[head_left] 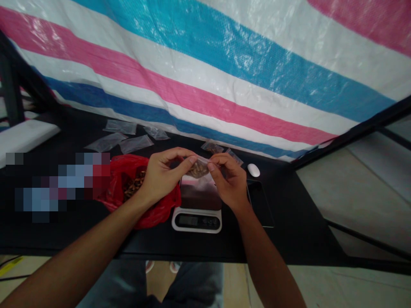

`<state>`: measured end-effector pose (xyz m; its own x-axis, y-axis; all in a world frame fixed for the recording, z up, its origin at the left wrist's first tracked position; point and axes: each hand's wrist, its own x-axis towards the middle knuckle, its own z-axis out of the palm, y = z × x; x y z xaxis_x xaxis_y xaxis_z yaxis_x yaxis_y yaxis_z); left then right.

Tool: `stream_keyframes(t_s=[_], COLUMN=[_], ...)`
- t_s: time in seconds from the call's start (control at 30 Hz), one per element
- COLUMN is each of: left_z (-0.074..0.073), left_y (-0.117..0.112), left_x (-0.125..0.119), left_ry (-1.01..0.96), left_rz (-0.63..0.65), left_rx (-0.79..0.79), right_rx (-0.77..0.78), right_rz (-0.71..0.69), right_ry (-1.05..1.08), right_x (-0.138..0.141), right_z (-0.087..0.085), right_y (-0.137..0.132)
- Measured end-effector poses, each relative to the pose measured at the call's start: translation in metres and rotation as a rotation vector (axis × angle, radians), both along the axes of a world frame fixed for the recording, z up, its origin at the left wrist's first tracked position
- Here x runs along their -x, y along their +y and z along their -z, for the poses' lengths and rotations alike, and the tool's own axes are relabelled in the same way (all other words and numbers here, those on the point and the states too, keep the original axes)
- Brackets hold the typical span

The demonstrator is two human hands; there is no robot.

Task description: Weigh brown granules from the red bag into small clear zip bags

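Note:
Both my hands are raised above a digital kitchen scale (pixel 196 220). My left hand (pixel 162 176) pinches one side of a small clear plastic bag (pixel 197 170) holding brown pieces, and my right hand (pixel 228 179) pinches the other side. Under the bag, a dark container (pixel 201 194) stands on the scale. Left of my left wrist lies a red plastic bag (pixel 120 171), open and filled with similar brown pieces. Behind my right hand are several small bags (pixel 212 147), some with brown contents, and a white computer mouse (pixel 253 170).
Several flat clear bags (pixel 120 127) lie at the back of the black table (pixel 282 239). A dark mouse pad (pixel 260 203) sits to the right of the scale. A striped plastic tarp (pixel 192 72) hangs behind the table. A pixelated patch covers the left side.

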<state>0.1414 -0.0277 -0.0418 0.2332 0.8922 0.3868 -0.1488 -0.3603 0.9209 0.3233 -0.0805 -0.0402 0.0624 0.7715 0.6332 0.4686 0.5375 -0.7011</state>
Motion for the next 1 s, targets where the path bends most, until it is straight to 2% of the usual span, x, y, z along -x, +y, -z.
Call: stream_keyframes(t_s=[0.1, 0.23, 0.5, 0.8, 1.0], left_z=[-0.001, -0.003, -0.002, -0.009, -0.007], left_y=[-0.001, -0.002, -0.005, -0.012, -0.01], left_x=[0.001, 0.0, 0.001, 0.0, -0.001], left_ry=[0.038, 0.026, 0.041, 0.127, 0.095], left_rz=[-0.027, 0.0, 0.05, -0.01, 0.047], left_rx=[-0.029, -0.036, -0.147, -0.191, -0.196], right_rx=[-0.01, -0.036, -0.07, -0.068, -0.096], right_rz=[-0.001, -0.006, -0.024, -0.06, -0.02], right_ry=[-0.038, -0.051, -0.025, -0.044, -0.036], right_x=[0.001, 0.004, 0.003, 0.008, 0.007], right_z=[-0.001, -0.003, 0.0, -0.003, -0.002], right_y=[-0.002, -0.003, -0.004, -0.009, -0.01])
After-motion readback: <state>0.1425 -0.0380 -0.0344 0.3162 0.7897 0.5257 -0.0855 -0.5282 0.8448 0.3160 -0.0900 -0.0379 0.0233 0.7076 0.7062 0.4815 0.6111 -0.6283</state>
